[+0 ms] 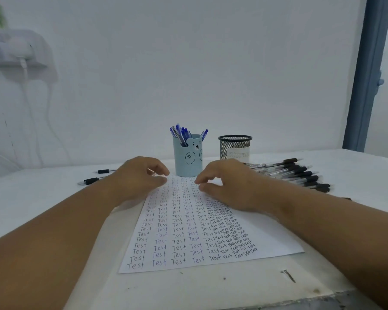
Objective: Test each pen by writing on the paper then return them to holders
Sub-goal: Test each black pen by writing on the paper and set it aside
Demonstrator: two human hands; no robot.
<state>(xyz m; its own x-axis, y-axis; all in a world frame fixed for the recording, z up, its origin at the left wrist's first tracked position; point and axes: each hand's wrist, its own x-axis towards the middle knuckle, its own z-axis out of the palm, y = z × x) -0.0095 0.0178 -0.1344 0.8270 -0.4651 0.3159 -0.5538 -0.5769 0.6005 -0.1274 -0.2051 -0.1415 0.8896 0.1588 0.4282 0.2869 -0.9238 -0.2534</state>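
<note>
A white sheet of paper covered in rows of the word "Test" lies on the white table. My left hand and my right hand hover over the paper's far end with fingers loosely curled, and neither holds a pen. Behind them stands a light blue bear-face holder with several blue pens in it. To its right is a black mesh holder that looks empty of pens. A pile of black-capped pens lies on the table beyond my right wrist.
Two black pens lie on the table left of my left hand. A white wall rises close behind the table. A wall shelf with cables is at the upper left. A blue door frame stands at the right.
</note>
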